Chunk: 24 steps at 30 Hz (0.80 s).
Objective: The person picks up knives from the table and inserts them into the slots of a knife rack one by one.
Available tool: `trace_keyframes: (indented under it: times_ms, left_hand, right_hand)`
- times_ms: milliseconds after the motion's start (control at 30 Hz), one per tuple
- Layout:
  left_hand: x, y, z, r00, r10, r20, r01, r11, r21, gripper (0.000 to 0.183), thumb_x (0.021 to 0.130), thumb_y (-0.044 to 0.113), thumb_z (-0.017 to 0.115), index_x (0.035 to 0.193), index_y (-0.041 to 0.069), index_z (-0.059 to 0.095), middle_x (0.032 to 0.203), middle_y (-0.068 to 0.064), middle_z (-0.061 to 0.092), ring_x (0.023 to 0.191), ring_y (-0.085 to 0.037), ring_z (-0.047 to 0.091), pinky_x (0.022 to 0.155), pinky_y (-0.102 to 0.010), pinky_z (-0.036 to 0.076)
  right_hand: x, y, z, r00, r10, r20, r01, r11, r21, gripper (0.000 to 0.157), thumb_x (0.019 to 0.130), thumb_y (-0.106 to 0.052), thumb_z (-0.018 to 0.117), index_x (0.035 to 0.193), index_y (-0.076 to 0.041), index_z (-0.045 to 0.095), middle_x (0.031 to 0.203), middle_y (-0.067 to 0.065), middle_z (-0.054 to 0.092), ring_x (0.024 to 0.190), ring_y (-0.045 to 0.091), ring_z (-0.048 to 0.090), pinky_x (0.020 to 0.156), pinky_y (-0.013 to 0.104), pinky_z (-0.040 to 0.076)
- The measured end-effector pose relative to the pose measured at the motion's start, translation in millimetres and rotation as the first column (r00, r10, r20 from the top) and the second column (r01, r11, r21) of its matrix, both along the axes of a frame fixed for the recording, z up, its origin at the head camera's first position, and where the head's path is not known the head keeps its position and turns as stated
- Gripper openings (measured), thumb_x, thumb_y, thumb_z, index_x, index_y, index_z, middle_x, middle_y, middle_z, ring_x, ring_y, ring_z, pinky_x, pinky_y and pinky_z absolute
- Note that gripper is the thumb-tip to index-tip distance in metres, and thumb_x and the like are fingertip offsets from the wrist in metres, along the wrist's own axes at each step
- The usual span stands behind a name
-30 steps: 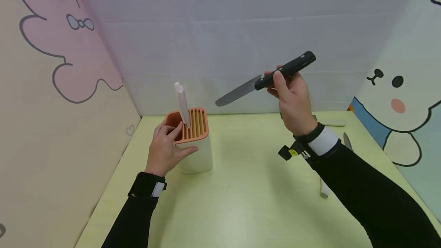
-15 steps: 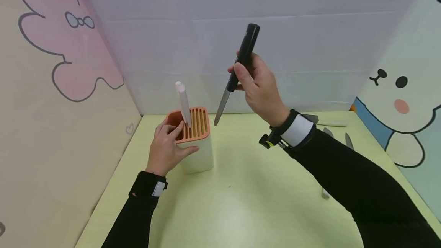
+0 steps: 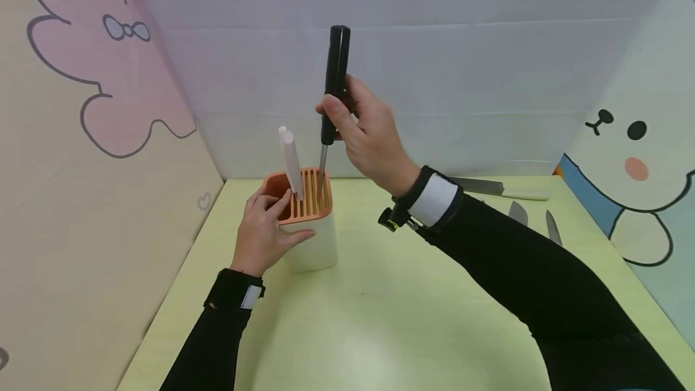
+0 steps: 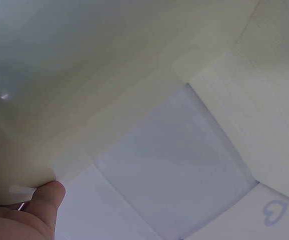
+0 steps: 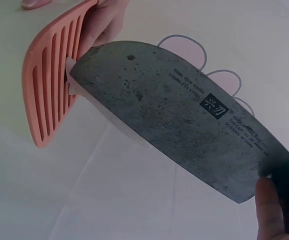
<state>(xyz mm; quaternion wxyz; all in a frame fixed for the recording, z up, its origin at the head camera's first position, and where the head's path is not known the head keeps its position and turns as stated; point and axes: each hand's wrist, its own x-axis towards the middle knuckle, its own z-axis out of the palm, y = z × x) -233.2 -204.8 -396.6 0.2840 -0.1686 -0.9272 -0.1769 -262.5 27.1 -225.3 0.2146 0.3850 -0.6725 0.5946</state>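
My right hand (image 3: 374,137) grips the black handle of a kitchen knife (image 3: 335,71) above a knife block (image 3: 309,246). The knife's broad, stained blade (image 5: 169,115) fills the right wrist view, its tip near the slotted orange top (image 5: 44,85). In the head view the blade points down over the right-hand slots; whether it has entered one, I cannot tell. My left hand (image 3: 263,231) holds the cream block at its left side, fingers over the rim and thumb along the front. Two white-handled utensils (image 3: 291,165) stand upright in the block.
At the back right lies a cleaver-like knife (image 3: 478,186) with a pale handle. Two more blades, one rounded (image 3: 518,213) and one pointed (image 3: 553,228), show beyond the right sleeve, which hides their handles. Printed walls border the yellow-green table (image 3: 369,318).
The right hand has carried the knife leftward to the block and turned it from slanted to nearly upright, blade down. The left hand stays on the block.
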Motion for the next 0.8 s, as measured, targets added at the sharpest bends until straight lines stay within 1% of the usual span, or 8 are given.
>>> trace_keyframes:
  times_ms: [167, 300, 400, 533, 667, 800]
  left_hand:
    - [0.1, 1.4, 0.5, 1.0, 0.0, 0.001, 0.0, 1.0, -0.001, 0.097, 0.057, 0.057, 0.083, 0.136, 0.012, 0.048, 0.109, -0.017, 0.053, 0.126, -0.037, 0.034, 0.094, -0.053, 0.044]
    - [1.1, 1.7, 0.7, 1.0, -0.003, -0.002, 0.003, 1.0, 0.002, 0.097, 0.057, 0.057, 0.083, 0.136, 0.011, 0.048, 0.109, -0.017, 0.054, 0.126, -0.037, 0.034, 0.093, -0.053, 0.045]
    - [2.4, 1.9, 1.2, 1.0, -0.004, -0.006, 0.004, 1.0, 0.007, 0.097, 0.057, 0.057, 0.083, 0.135, 0.011, 0.049, 0.109, -0.017, 0.054, 0.125, -0.037, 0.034, 0.093, -0.053, 0.045]
    - [3.9, 2.3, 1.2, 1.0, -0.003, -0.003, 0.003, 1.0, 0.014, 0.097, 0.057, 0.057, 0.083, 0.135, 0.011, 0.05, 0.11, -0.017, 0.054, 0.125, -0.037, 0.034, 0.093, -0.053, 0.045]
    - [4.4, 2.3, 0.6, 1.0, -0.009, -0.003, 0.009, 1.0, 0.022, 0.097, 0.057, 0.056, 0.083, 0.136, 0.012, 0.049, 0.11, -0.017, 0.054, 0.126, -0.036, 0.034, 0.093, -0.053, 0.045]
    - [4.3, 2.1, 0.7, 1.0, -0.017, -0.009, 0.017, 1.0, 0.024, 0.096, 0.057, 0.055, 0.084, 0.136, 0.013, 0.048, 0.11, -0.017, 0.054, 0.126, -0.036, 0.034, 0.093, -0.053, 0.045]
  right_hand:
    - [-1.5, -9.5, -2.1, 1.0, 0.009, -0.006, -0.009, 1.0, 0.016, 0.023, 0.099, -0.016, 0.049, 0.117, -0.002, 0.051, 0.095, 0.007, 0.062, 0.081, 0.013, 0.057, 0.065, 0.031, 0.055]
    - [-0.5, -16.7, -2.6, 1.0, 0.006, 0.007, -0.006, 0.999, 0.046, 0.023, 0.098, -0.014, 0.049, 0.117, -0.001, 0.05, 0.097, 0.01, 0.062, 0.085, 0.012, 0.058, 0.069, 0.029, 0.055]
    - [8.4, -19.9, 2.5, 1.0, -0.003, 0.017, 0.002, 0.998, 0.07, 0.023, 0.098, -0.01, 0.049, 0.117, 0.001, 0.049, 0.098, 0.013, 0.063, 0.09, 0.013, 0.059, 0.073, 0.029, 0.055]
    - [21.8, -21.3, 10.3, 1.0, -0.01, 0.021, 0.008, 0.995, 0.102, 0.024, 0.098, -0.007, 0.048, 0.119, 0.005, 0.048, 0.098, 0.016, 0.062, 0.092, 0.014, 0.06, 0.076, 0.029, 0.054]
    - [26.0, -22.0, 11.0, 0.999, -0.018, 0.03, 0.014, 0.99, 0.14, 0.027, 0.098, -0.008, 0.048, 0.122, 0.005, 0.046, 0.099, 0.016, 0.063, 0.091, 0.015, 0.06, 0.076, 0.028, 0.053]
    - [24.6, -22.9, 6.2, 1.0, -0.02, 0.021, 0.017, 0.988, 0.154, 0.028, 0.098, -0.008, 0.048, 0.123, 0.005, 0.046, 0.098, 0.016, 0.064, 0.09, 0.019, 0.059, 0.074, 0.028, 0.051]
